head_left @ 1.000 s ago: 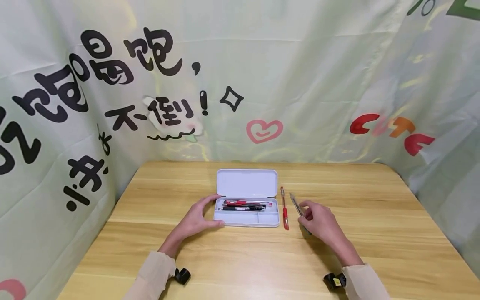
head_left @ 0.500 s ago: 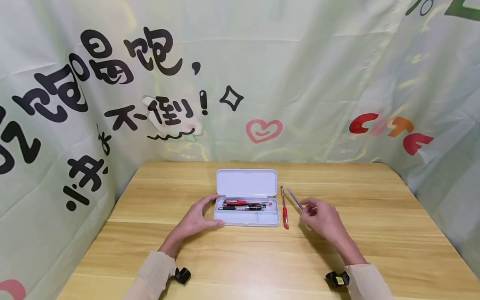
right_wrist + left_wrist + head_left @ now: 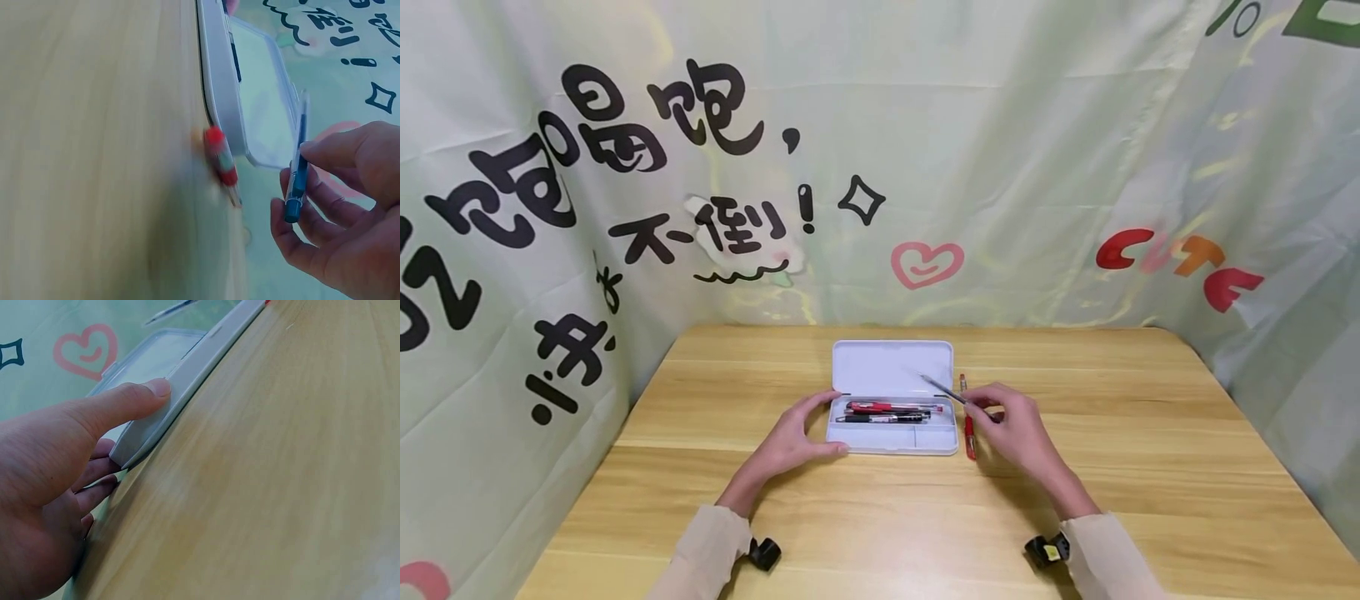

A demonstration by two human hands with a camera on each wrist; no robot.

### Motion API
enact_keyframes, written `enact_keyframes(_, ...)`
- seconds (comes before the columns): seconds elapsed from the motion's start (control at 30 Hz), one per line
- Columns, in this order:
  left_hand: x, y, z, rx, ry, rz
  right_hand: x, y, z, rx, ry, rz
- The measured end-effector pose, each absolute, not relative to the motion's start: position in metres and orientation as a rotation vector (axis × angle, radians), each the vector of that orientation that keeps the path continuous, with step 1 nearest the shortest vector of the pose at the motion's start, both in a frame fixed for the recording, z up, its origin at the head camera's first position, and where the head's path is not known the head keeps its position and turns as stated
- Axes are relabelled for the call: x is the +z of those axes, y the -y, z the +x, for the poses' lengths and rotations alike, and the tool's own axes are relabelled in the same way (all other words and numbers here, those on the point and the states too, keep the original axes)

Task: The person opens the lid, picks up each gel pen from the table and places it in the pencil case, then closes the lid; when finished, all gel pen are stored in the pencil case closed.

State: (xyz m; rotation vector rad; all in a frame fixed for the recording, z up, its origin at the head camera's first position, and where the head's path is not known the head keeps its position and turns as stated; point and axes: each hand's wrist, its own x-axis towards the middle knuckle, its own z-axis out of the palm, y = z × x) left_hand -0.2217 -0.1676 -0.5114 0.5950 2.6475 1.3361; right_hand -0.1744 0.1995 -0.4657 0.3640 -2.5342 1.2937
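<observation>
An open white pencil case [image 3: 857, 438] lies on the table with its lid [image 3: 891, 367] tipped back. My left hand [image 3: 790, 437] holds the case's left end, thumb on the front wall [image 3: 169, 403] and fingers at the back corner. Inside, a red pen [image 3: 865, 407] and a black pen [image 3: 868, 419] lie in the rear compartment; whether more lie under them, I cannot tell. My right hand [image 3: 1018, 425] pinches a clear-barrelled pen [image 3: 299, 169] with a dark end between thumb and fingers. That pen is in the air, just above the case's right side.
Another red pen [image 3: 970, 442] lies on the wooden table [image 3: 880, 525] along the case's right side, partly hidden by my right hand. A printed curtain [image 3: 1015, 167] hangs behind the table and along both sides.
My right hand has lifted the clear pen off the table and carried it left, over the loose red pen towards the case. My left hand has stayed on the case.
</observation>
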Motion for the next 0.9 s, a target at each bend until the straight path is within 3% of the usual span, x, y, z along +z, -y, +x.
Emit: enact_keyframes(0.9, -0.510, 0.168, -0.222, 1.338, -2.639, 0.591, -0.475, -0.125, -0.219, 1.100, 2.663, 0.517)
